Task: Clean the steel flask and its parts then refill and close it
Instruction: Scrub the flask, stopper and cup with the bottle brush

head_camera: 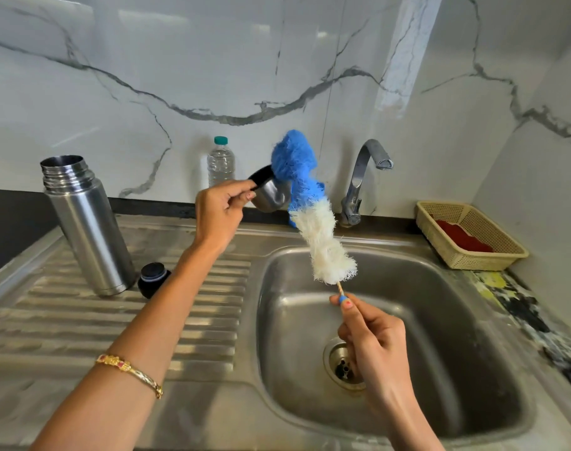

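Note:
The open steel flask (pixel 85 222) stands upright on the drainboard at the left, its threaded mouth bare. Beside its base sits the black stopper (pixel 153 278). My left hand (pixel 220 211) pinches the rim of the steel cup lid (pixel 272 193), tilted on its side above the sink's back edge. My right hand (pixel 372 336) grips the thin handle of a bottle brush (pixel 313 216) with white and blue bristles. The blue end of the brush lies against the cup's mouth.
A steel sink (pixel 473 320) with a drain (pixel 344 367) lies below my hands, and its tap (pixel 364 177) is at the back, not running. A plastic water bottle (pixel 221 162) stands against the marble wall. A beige basket (pixel 469 236) holding something red sits at the right.

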{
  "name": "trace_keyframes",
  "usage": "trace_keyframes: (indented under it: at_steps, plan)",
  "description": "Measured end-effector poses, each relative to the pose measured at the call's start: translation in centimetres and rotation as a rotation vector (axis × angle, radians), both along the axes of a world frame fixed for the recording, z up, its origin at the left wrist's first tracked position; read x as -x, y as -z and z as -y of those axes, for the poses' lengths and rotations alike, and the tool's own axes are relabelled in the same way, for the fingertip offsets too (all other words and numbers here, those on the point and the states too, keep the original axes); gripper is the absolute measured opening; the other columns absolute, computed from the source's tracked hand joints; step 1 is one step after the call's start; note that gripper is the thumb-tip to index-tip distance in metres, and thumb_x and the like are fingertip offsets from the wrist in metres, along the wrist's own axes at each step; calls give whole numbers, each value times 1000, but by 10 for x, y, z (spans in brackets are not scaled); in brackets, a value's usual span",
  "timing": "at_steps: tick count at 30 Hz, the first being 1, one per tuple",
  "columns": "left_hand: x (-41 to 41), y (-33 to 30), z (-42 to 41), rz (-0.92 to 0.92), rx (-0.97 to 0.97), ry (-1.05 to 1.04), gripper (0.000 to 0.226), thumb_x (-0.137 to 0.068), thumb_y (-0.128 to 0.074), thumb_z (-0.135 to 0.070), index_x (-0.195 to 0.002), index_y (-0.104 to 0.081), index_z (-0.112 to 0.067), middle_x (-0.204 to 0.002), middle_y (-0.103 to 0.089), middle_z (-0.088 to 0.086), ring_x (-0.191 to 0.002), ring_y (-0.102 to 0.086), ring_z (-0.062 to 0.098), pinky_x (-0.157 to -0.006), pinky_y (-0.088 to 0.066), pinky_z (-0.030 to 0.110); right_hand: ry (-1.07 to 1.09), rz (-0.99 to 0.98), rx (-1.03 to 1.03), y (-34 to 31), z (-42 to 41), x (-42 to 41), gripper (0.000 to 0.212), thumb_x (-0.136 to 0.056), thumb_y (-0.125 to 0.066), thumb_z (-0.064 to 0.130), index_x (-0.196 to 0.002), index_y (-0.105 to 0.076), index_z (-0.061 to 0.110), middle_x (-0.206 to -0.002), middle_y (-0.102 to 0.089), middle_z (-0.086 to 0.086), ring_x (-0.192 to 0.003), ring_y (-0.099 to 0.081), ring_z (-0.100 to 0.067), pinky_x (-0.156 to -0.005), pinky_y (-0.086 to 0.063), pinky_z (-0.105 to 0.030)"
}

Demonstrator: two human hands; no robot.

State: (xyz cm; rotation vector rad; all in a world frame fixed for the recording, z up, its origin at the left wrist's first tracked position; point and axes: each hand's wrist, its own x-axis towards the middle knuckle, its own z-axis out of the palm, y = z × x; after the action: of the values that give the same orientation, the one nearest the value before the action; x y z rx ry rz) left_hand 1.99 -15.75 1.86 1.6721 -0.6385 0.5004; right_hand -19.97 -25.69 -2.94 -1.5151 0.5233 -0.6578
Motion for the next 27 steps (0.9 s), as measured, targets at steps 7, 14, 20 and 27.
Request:
trace_keyframes:
  at_steps: [7,14,20,27]
  plan:
    - [5,10,7,-200,176,121,34,-83,-58,10,-117,-56,3,-101,-63,6,-71,-60,-11,-76,-49,10,-27,-23,-25,-5,3,-1,26,-92,-52,16,-74,-71,17,-42,-33,8,-39,-20,-6,-36,-20,-15]
    - [8,0,11,-612,522,309,27,-94,-43,2,-117,-55,-6,-93,-60,0,-87,-58,8,-84,-52,30,-4,-58,-75,1,4,0,27,-92,-53,13,-73,-71,18,-41,-36,7,-34,-22,-4,-33,-19,-14]
    - [2,-11,14,-738,588,351,25,-98,-38,-6,-83,-55,-16,-82,-60,-2,-68,-61,7,-62,-55,23,-106,23,-53,-3,-6,6,28,-91,-51,10,-74,-72,17,-40,-36,7,-34,-23,-2,-34,-20,-11]
    - [6,-7,24,-883,575,268,14,-94,-49,-10,-85,-59,-12,-79,-61,2,-68,-59,15,-71,-52,30,-97,9,3,4,-16,-8,35,-91,-52,9,-71,-73,29,-46,-31,5,-37,-17,-2,-37,-17,-12]
